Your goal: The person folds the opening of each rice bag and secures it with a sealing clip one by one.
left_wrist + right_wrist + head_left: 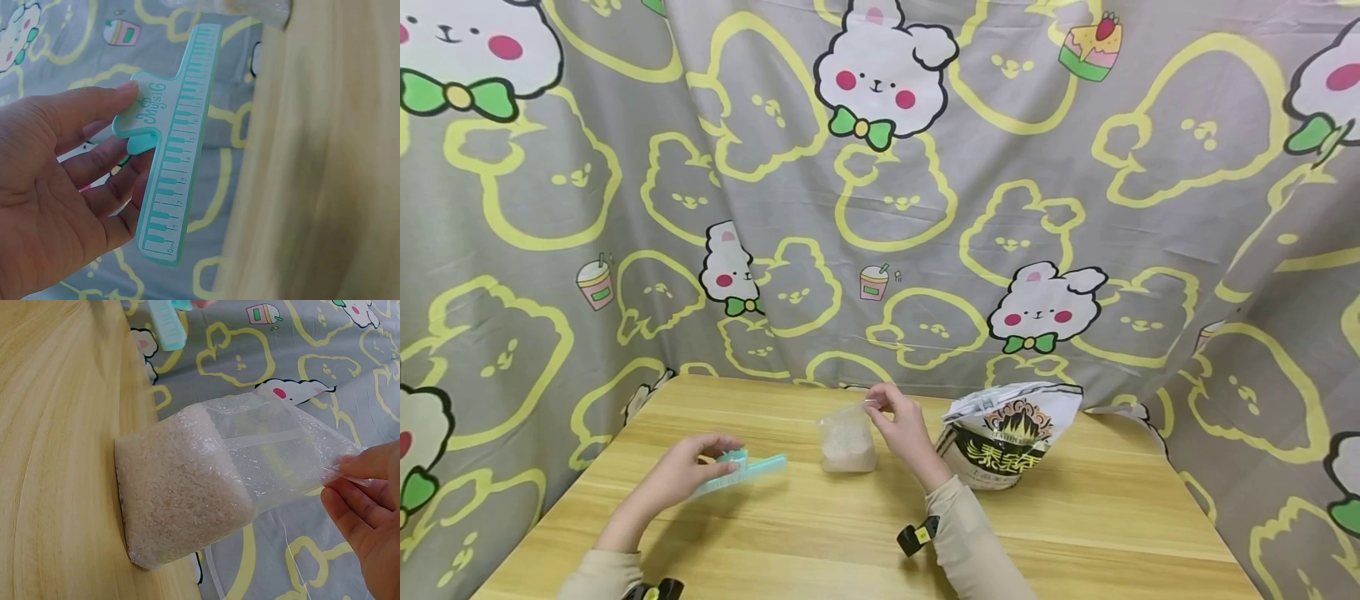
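Note:
My left hand (696,471) pinches the handles of a mint-green clip (175,147) between thumb and fingers. The clip is long, printed with piano keys, a centimetre scale and the word "Music". In the head view it is held above the table, left of a clear plastic bag of rice (181,487). That bag stands upright on the wooden table, rice filling its lower part. The thumb and fingers of my right hand (901,425) pinch the top corner of the bag, whose empty upper part is drawn up toward them.
A larger printed bag (1000,450), white, black and tan, stands on the wooden table (820,542) to the right, beside my right forearm. Its top is folded over. A grey curtain (910,225) with cartoon animals hangs behind the table and at both sides.

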Motion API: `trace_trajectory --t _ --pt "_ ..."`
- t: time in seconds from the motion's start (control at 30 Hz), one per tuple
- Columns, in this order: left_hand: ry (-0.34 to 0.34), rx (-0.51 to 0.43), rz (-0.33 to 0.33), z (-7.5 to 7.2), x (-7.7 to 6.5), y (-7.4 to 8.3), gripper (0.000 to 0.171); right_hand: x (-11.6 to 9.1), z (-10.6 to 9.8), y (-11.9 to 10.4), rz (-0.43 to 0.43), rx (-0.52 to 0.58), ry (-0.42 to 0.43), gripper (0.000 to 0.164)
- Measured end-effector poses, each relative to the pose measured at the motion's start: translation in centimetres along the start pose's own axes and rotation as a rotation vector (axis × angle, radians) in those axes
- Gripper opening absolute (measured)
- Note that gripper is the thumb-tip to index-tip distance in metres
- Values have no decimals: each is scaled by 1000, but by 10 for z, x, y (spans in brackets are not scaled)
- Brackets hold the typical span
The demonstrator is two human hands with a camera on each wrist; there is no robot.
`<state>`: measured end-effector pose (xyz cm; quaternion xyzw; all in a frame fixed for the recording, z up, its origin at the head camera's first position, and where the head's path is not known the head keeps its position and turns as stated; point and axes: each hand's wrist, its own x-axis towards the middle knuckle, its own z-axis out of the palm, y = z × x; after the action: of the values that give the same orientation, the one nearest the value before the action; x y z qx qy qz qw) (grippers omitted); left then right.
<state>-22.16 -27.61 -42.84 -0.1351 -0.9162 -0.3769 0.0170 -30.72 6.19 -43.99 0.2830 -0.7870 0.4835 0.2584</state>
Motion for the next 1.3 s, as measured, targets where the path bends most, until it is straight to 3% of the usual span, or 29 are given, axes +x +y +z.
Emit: trace_trajectory --t 0.43,0.77,1.3 --pt "65 14 56 -7 17 12 37 0 0 0 -8 7 -6 15" --pt "90 -23 66 2 33 14 35 0 0 0 1 5 -12 15" --pt "91 -92 63 14 44 21 35 0 -1 -2 6 0 -13 16"
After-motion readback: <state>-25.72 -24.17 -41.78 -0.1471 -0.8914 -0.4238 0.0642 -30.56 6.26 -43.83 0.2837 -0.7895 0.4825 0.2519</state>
